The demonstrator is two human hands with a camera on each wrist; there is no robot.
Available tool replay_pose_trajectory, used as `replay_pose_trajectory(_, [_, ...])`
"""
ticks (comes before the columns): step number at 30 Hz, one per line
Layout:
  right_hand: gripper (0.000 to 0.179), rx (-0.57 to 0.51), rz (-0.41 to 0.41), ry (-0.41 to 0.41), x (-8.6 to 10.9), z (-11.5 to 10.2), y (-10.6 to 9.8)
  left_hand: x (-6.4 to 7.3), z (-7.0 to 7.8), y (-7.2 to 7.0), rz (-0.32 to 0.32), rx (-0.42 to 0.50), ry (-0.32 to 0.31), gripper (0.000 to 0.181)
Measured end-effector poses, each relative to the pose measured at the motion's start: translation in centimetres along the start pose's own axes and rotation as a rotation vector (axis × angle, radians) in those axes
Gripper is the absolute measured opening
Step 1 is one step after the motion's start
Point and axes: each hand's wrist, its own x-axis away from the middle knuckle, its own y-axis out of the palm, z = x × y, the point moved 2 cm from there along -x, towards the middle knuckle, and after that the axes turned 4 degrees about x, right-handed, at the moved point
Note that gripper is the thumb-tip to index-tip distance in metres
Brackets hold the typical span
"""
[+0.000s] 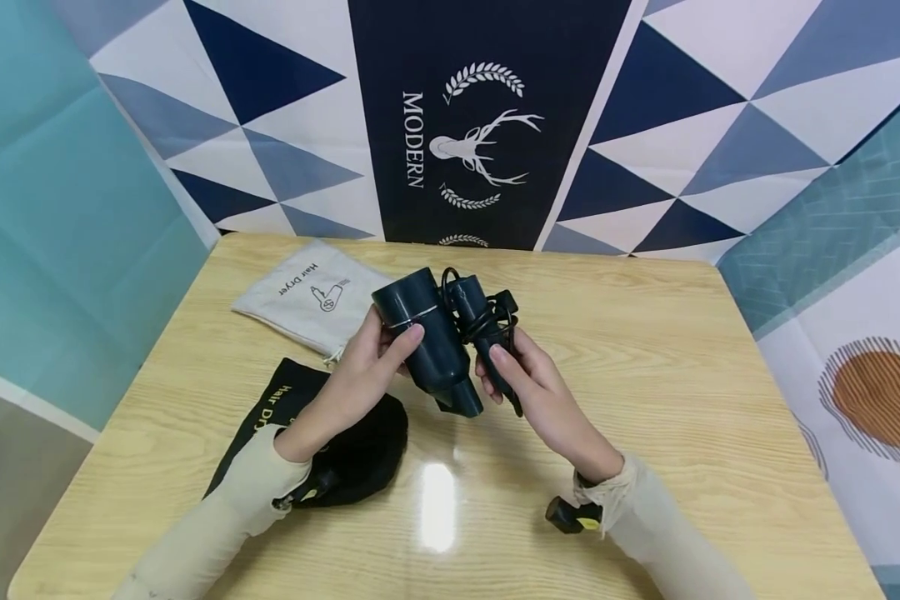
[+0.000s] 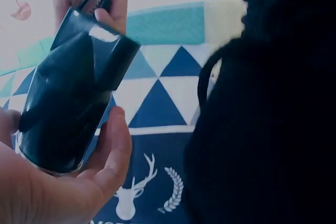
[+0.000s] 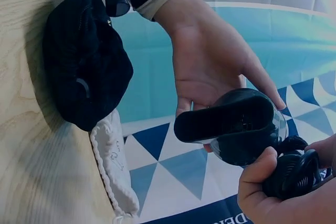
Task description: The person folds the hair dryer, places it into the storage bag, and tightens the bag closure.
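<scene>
A dark hair dryer (image 1: 438, 354) is up over the table, tilted, with its flat nozzle (image 1: 462, 400) pointing down and toward the right. My left hand (image 1: 356, 379) grips the barrel (image 2: 63, 108), thumb on top and fingers curled beneath. On the right, the handle (image 1: 465, 293) lies alongside the barrel with a black cord (image 1: 489, 323) wound about it. My right hand (image 1: 543, 396) holds the handle's lower end and the coiled cord, thumb on the near side. In the right wrist view the nozzle's slot (image 3: 226, 124) faces the camera.
A pale drawstring pouch (image 1: 292, 292) printed "Hair Dryer" lies flat at the table's back left. Nearer me, a bulging black pouch (image 1: 378, 454) with gold lettering sits partly under the left forearm. Patterned cloth (image 1: 292, 75) hangs behind the wooden table (image 1: 645, 350).
</scene>
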Motion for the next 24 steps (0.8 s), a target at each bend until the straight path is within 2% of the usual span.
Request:
replay_pose_trajectory(5, [0.029, -0.009, 0.011, 0.009, 0.3, 0.1, -0.1, 0.0, 0.1, -0.5, -0.044, -0.140, 0.001, 0.050])
replay_pose_trajectory(14, [0.036, -0.016, 0.082, 0.063, 0.9, 0.2, -1.1, -0.2, 0.3, -1.3, -0.076, -0.420, 0.113, 0.042])
replay_pose_trajectory(20, [0.039, -0.015, 0.103, 0.080, 1.2, 0.5, -1.5, -0.3, 0.2, -2.1, -0.045, -0.598, 0.185, 0.044])
replay_pose_trajectory(24, [0.036, -0.006, 0.105, 0.077, 1.4, 0.8, -1.6, -0.6, 0.1, -2.7, -0.026, -0.668, 0.213, 0.040])
